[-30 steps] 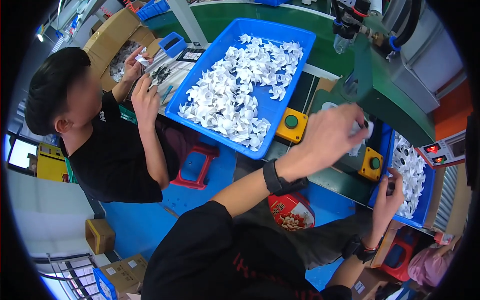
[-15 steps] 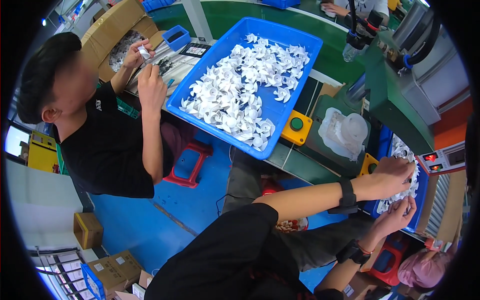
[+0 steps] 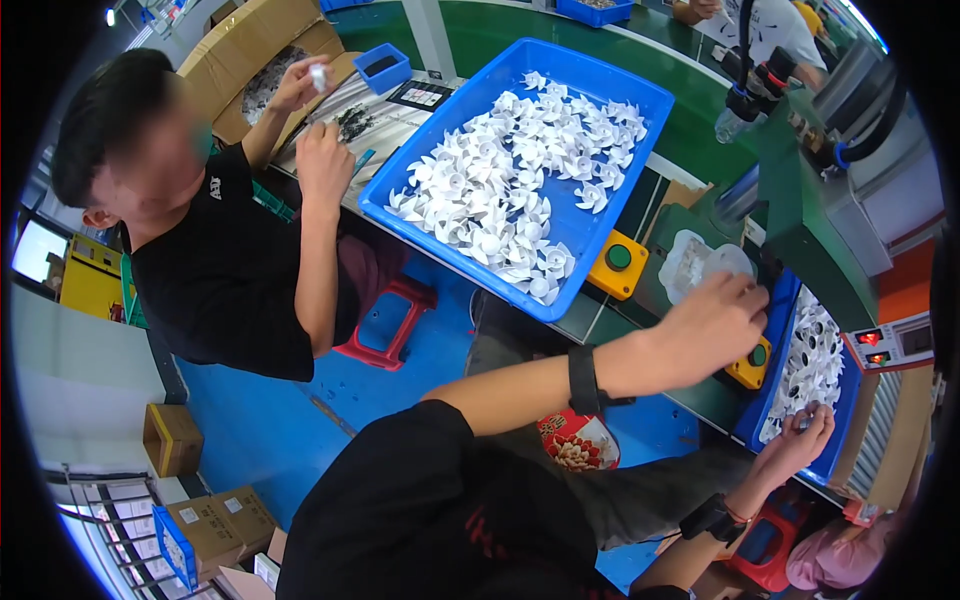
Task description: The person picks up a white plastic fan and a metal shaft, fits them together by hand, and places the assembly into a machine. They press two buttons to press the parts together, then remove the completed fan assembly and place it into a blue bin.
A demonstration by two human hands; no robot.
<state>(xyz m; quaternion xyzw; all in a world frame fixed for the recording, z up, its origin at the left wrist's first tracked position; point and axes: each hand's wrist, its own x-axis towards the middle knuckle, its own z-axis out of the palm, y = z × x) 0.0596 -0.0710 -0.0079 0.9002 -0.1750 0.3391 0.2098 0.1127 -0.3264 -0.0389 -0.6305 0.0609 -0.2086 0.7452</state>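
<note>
My left hand (image 3: 700,335), with a dark band on its wrist, hovers over the bench in front of the press's clear fixture (image 3: 690,262). Its fingers are bent inward, and whatever they hold, if anything, is hidden. At the near edge of the right blue tray (image 3: 846,400), my right hand (image 3: 790,448) pinches a small greyish piece (image 3: 804,424) between thumb and fingers. White bladed fan wheels (image 3: 812,350), many with dark centres, fill that tray. More white fan wheels (image 3: 480,190) lie heaped in the large blue tray (image 3: 388,207) to the left.
Yellow button boxes with green buttons (image 3: 617,268) (image 3: 750,366) flank the fixture. The green press (image 3: 810,215) rises behind it. At the left, a co-worker (image 3: 210,260) handles a small white piece beside a small blue bin (image 3: 383,68). A red stool (image 3: 395,322) stands below.
My left hand has moved left, away from the right tray, to the front of the fixture. My right hand stays by that tray. The co-worker's hands have moved apart.
</note>
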